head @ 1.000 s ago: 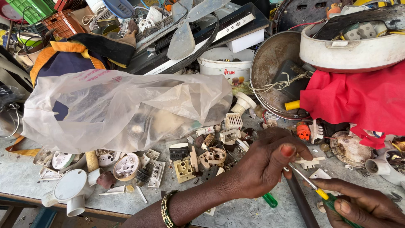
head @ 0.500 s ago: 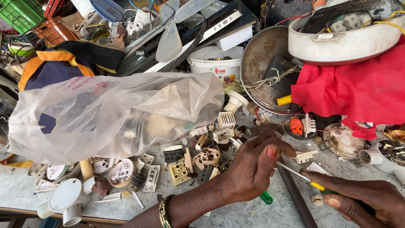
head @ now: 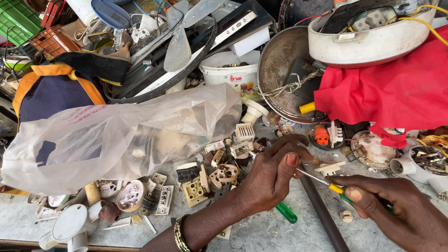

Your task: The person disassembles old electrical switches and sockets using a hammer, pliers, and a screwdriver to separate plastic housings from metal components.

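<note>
- Left hand (head: 270, 175), fingers curling tight around something small that the fingers are hiding; what it is cannot be told.
- Right hand (head: 396, 210), fingers pinching the yellow-and-green-handled thin metal screwdriver (head: 326, 184); its shaft is angling up-left, tip reaching into the left hand's closed grip.
- A green plastic screwdriver handle (head: 285, 213) is lying on the grey worktop (head: 261, 235) just under the left wrist, beside a dark metal rod (head: 322, 214).
- Cream and white broken switch and socket parts (head: 196, 186) are lying scattered just left of the hands.
- A big clear plastic bag (head: 116, 140) is slumping further left; a red cloth (head: 387, 98) is hanging at upper right beside a round metal pan (head: 280, 70).
</note>
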